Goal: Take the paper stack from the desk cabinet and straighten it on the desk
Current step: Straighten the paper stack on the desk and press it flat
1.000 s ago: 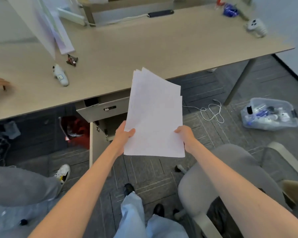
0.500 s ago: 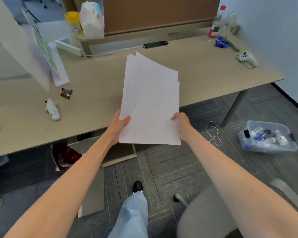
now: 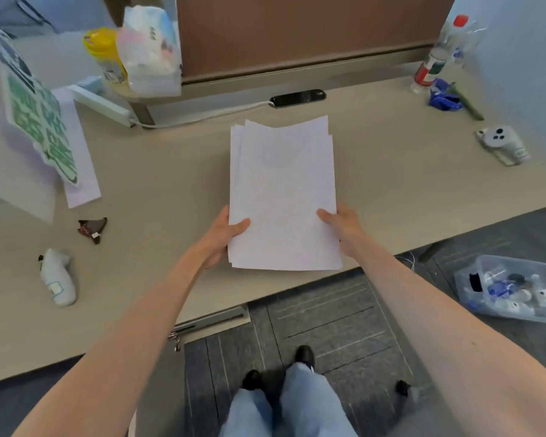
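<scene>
A person standing at a beige surface [image 3: 407, 197] holds a paper stack [image 3: 282, 197] over its near middle, the left hand [image 3: 224, 234] and right hand [image 3: 341, 225] each closed on a lower side edge with the thumb on top. The sheets are fanned, their far corners out of line. Whether the stack rests on the surface or hangs just above cannot be told. The desk cabinet [image 3: 212, 320] shows below the front edge. The fetching appears done; straightening looks to be the step in hand, likely calling for tapping the edges square.
</scene>
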A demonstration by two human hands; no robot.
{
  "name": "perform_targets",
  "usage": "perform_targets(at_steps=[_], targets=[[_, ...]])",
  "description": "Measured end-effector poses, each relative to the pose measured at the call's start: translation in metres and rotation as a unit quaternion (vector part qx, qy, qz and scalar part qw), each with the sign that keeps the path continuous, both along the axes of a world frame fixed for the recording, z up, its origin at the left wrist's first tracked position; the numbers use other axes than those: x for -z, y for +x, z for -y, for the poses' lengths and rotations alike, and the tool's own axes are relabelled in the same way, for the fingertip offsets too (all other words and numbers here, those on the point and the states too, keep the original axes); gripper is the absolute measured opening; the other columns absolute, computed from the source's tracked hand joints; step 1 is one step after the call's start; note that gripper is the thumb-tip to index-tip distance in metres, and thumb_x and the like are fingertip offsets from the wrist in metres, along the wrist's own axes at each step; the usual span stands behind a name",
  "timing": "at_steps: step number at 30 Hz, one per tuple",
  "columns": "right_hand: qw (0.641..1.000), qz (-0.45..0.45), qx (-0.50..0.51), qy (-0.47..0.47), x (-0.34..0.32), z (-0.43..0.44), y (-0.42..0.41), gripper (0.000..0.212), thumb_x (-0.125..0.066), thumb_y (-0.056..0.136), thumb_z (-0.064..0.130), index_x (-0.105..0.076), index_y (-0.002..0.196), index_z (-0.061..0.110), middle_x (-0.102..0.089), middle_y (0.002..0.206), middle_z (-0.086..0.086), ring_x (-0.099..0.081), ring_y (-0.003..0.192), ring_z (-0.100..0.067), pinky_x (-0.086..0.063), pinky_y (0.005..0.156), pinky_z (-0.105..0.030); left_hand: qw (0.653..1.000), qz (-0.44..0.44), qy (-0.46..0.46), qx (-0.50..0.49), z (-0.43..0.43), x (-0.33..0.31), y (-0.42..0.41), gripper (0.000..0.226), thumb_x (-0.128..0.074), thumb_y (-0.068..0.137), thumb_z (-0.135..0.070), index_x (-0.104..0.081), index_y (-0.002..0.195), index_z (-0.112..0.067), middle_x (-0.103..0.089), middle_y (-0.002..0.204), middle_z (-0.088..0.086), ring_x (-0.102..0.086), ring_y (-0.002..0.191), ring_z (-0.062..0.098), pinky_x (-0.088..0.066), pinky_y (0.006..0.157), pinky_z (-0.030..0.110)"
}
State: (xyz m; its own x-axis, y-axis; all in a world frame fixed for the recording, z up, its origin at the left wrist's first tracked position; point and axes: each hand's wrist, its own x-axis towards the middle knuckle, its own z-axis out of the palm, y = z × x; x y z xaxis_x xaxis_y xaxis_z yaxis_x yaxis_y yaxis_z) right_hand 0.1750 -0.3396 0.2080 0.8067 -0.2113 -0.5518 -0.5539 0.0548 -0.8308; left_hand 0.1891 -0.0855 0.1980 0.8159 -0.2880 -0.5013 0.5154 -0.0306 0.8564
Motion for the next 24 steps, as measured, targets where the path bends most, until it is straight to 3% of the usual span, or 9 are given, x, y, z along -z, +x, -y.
perform_targets(at_steps=[6,9,13,16,20,24], targets=[[0.998,-0.011,-0.045,0.035,0.018,0.029,0.074,0.034,-0.056,0.089,0.000,-0.060,0.122,0.008,-0.067,0.113,-0.010,-0.066,0.090,-0.028,-0.056,0.068,-0.034,0.997,-0.059,-0.023,-0.047,0.023,0.022,0.063,0.071,-0.063,0.078,0.008,-0.040,0.140,-0.015,-0.059,0.136,0.008,-0.061,0.120,0.027,-0.052,0.094,0.041],[0.997,-0.013,-0.059,0.048,0.023,0.042,0.110,0.036,-0.057,0.089,0.001,-0.061,0.123,0.011,-0.068,0.114,-0.009,-0.066,0.094,-0.028,-0.058,0.073,-0.036,0.993,-0.072,-0.051,-0.079,0.034,0.022,0.090,0.064,-0.061,0.079,0.003,-0.044,0.139,-0.013,-0.063,0.132,0.007,-0.062,0.119,0.027,-0.054,0.090,0.037],[0.994,-0.001,-0.091,0.060,0.019,0.054,0.145,0.037,-0.058,0.088,-0.001,-0.061,0.124,0.007,-0.067,0.116,-0.015,-0.065,0.097,-0.030,-0.054,0.090,-0.051,0.991,-0.083,-0.071,-0.072,0.050,0.008,0.114,0.039,-0.056,0.092,-0.021,-0.056,0.131,-0.014,-0.069,0.123,0.001,-0.069,0.109,0.017,-0.057,0.083,0.028],[0.990,0.013,-0.115,0.082,0.015,0.057,0.167,0.038,-0.061,0.087,0.003,-0.060,0.125,0.006,-0.066,0.123,-0.019,-0.066,0.102,-0.035,-0.053,0.091,-0.054,0.987,-0.091,-0.085,-0.105,0.053,-0.003,0.138,0.037,-0.057,0.093,-0.024,-0.060,0.128,-0.014,-0.071,0.121,0.003,-0.070,0.107,0.018,-0.060,0.080,0.029],[0.988,0.042,-0.116,0.095,0.006,0.059,0.194,0.038,-0.061,0.087,0.002,-0.059,0.125,0.003,-0.067,0.119,-0.017,-0.067,0.095,-0.032,-0.060,0.075,-0.040,0.988,-0.066,-0.072,-0.124,0.050,-0.019,0.168,0.047,-0.067,0.086,-0.021,-0.057,0.131,-0.013,-0.066,0.130,0.006,-0.064,0.117,0.023,-0.053,0.097,0.040],[0.987,0.078,-0.110,0.081,0.000,0.057,0.210,0.033,-0.060,0.086,-0.002,-0.063,0.118,0.002,-0.072,0.106,-0.011,-0.071,0.084,-0.022,-0.059,0.067,-0.030,0.985,-0.005,-0.034,-0.167,0.052,-0.031,0.181,0.040,-0.070,0.083,-0.011,-0.063,0.123,-0.017,-0.069,0.125,0.002,-0.067,0.112,0.017,-0.052,0.095,0.036]])
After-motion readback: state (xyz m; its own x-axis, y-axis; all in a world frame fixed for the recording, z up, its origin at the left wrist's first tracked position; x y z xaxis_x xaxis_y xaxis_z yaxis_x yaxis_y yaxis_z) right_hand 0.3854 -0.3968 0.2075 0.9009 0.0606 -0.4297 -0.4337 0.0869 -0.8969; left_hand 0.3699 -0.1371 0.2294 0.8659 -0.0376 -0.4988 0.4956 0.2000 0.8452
